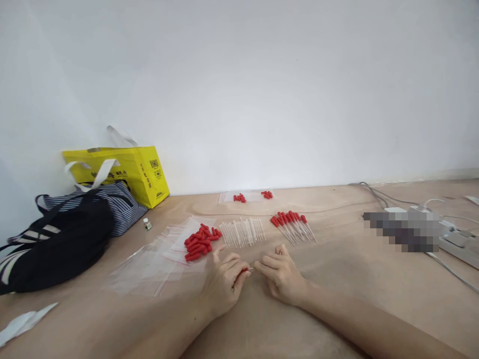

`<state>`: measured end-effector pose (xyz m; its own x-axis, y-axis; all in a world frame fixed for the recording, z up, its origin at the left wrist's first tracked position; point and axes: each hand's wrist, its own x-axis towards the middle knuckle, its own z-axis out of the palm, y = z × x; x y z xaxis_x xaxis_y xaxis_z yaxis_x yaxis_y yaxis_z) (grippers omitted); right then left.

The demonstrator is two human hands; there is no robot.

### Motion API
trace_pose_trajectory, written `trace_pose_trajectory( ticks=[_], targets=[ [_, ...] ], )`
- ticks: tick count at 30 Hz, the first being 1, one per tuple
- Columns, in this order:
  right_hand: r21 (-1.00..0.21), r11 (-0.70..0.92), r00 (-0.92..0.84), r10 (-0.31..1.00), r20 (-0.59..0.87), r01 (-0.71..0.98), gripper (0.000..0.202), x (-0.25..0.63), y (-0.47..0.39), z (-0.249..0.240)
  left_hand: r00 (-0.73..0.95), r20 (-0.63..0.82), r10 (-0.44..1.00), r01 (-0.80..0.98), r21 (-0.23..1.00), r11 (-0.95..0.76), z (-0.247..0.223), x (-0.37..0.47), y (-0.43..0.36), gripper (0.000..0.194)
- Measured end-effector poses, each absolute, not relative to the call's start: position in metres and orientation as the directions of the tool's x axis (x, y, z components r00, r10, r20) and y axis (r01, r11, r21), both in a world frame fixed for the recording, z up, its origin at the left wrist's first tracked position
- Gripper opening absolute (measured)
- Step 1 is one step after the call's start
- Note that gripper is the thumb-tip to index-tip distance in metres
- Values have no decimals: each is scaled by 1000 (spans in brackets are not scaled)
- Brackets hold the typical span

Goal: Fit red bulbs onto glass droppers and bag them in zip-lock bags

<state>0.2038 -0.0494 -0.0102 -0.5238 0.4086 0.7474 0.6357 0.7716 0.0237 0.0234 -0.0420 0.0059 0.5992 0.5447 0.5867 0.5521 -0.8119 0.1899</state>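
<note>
Pinching a red bulb (245,270) in L hand (226,276), thumb and fingers closed round it, w/ a short pale end (251,269) poking out twd R hand (280,275). Bending R fingers close to that end; can't say for sure whether gripping anything there, b/c too small and partly hidden. Working low on the table (337,259), nearer than all the piles.

Judging progress as partway. Counting as done, a fan of bulb-topped droppers (291,216) ahead to R, tips pointing nearer and rightward. Counting as left, a row of bare tubes (243,232) straight ahead, plus a heap of loose bulbs (200,243) to L, lying on flat clear zip bags (168,254). Adding to that, another clear bag (226,197) nr the back edge, w/ more red bulbs and tubes.

Facing a plain pale wall (239,99). Noting far L: yellow carrier bag (145,184) agst the wall, striped bag (123,209) and black bag (75,244) in front, tiny bottle (147,224) just beside, white tissue (26,321) at nr corner. Noting far R: grey cables (374,192), pwr strip (460,244) w/ plugs, pixelated patch (407,232) alongside.
</note>
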Motion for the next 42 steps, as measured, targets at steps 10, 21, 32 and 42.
trace_pose_trajectory(
  ticks=[10,21,32,42],
  targets=[
    [-47,740,-510,506,696,671,29,205,-45,-13,589,541,600,586,225,-779,8,19,-34,12],
    [-223,759,-510,593,623,611,26,211,-45,-18,584,462,668,636,251,-730,17,12,-32,15],
    [-282,294,-43,759,650,913,22,223,-11,-16,353,563,747,833,175,-525,5,2,-10,38],
    [-262,-176,283,840,463,949,26,245,31,-16,198,585,786,968,9,-250,9,-23,3,24]
  ],
)
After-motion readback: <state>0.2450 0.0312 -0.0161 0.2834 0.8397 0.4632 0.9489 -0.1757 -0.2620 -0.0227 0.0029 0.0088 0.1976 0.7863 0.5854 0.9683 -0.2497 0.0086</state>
